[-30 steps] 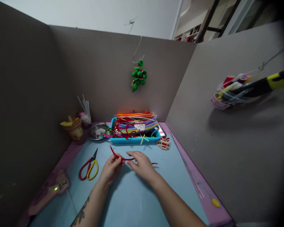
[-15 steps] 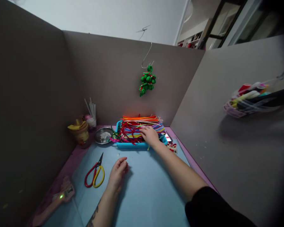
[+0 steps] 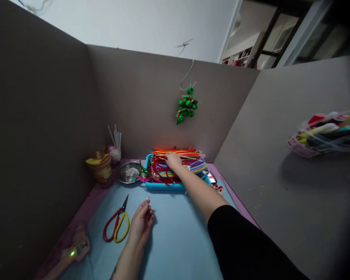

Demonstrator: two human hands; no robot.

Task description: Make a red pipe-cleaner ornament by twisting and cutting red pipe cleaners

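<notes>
My right hand (image 3: 174, 161) reaches into the blue tray (image 3: 166, 187) at the back of the table. Its bent fingers are closed on pipe cleaners (image 3: 158, 166), beside red ones at the tray's left half; the fingertips are partly hidden. Orange pipe cleaners (image 3: 189, 152) lie along the tray's far side. My left hand (image 3: 141, 222) rests above the blue work surface (image 3: 177, 233), loosely curled with fingers a little apart, and I see nothing in it. Just left of it lie scissors (image 3: 118, 221) with one red and one yellow handle, blades pointing away.
A metal bowl (image 3: 125, 179) with small pale bits stands left of the tray, near a brown pot (image 3: 102, 171) and white sticks (image 3: 116, 138). A pink glue gun (image 3: 80, 249) lies front left. A green ornament (image 3: 188, 105) hangs on the grey back panel (image 3: 140, 97).
My right hand has moved left and farther back across the pipe cleaners. My left hand has shifted slightly left and nearer. The whole view has tilted a little.
</notes>
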